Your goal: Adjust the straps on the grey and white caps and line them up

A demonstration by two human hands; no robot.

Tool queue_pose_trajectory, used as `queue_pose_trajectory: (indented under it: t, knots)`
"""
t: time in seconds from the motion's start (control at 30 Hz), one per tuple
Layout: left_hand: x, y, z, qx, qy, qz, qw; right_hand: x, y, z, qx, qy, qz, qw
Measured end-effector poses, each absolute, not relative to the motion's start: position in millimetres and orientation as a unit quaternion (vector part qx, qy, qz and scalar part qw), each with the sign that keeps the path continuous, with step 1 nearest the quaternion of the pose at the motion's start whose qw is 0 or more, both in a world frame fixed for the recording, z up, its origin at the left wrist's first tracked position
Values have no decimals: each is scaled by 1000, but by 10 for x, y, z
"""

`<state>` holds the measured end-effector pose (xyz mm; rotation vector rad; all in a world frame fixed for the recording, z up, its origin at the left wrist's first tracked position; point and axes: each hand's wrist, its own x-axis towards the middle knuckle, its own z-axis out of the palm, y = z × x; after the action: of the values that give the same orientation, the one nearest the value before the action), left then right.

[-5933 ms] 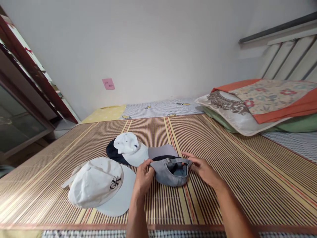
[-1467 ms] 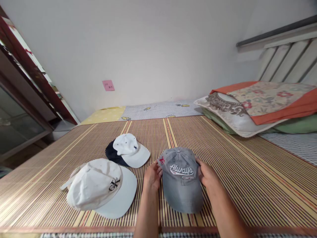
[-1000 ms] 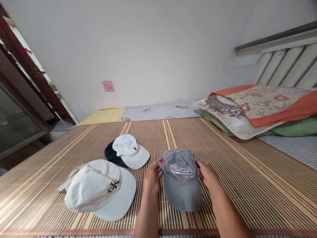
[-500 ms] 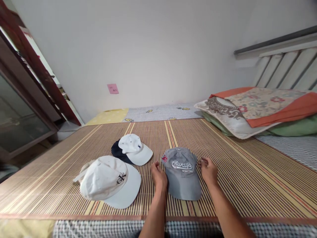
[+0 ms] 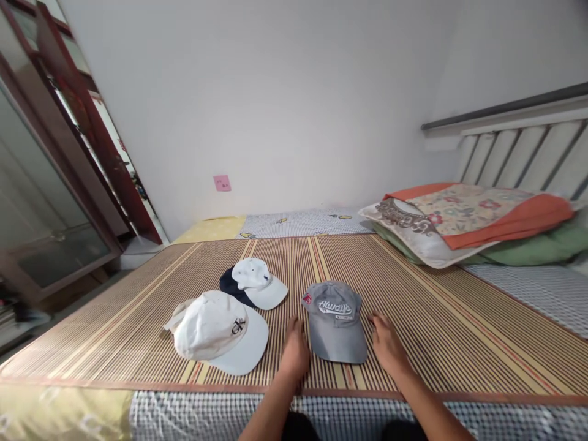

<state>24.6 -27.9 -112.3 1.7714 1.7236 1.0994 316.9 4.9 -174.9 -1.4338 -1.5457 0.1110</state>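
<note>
A grey cap (image 5: 335, 320) with white lettering lies brim toward me on the striped bamboo mat (image 5: 413, 306). My left hand (image 5: 294, 353) rests flat on the mat just left of the cap's brim, fingers stretched out, holding nothing. My right hand (image 5: 386, 344) lies open on the mat just right of the brim, apart from the cap. To the left sit a large white cap (image 5: 215, 329) with a black logo and a smaller white cap (image 5: 257, 282) lying on a dark cap (image 5: 228, 286).
Stacked pillows and a folded orange-edged cover (image 5: 463, 217) lie at the right by the slatted headboard (image 5: 519, 153). A white wall with a pink note (image 5: 222, 182) stands behind. A dark wooden glass-fronted cabinet (image 5: 50, 202) stands at the left. The bed's edge (image 5: 294, 392) runs near me.
Both hands have let go of the grey cap and drawn back toward me onto the mat. The view has pulled back and lifted, showing more of the bed's front edge.
</note>
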Motion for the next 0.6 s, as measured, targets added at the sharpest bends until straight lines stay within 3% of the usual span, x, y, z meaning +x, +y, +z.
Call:
queue_pose_trajectory:
  t: [0.27, 0.6]
  knots:
    - [-27, -786, -1073, 727, 644, 220, 93, 3217, -223, -1847, -587, -685, -13, 432]
    - [32, -742, -1127, 724, 661, 197, 1, 3276, -775, -1893, -581, -686, 0, 438]
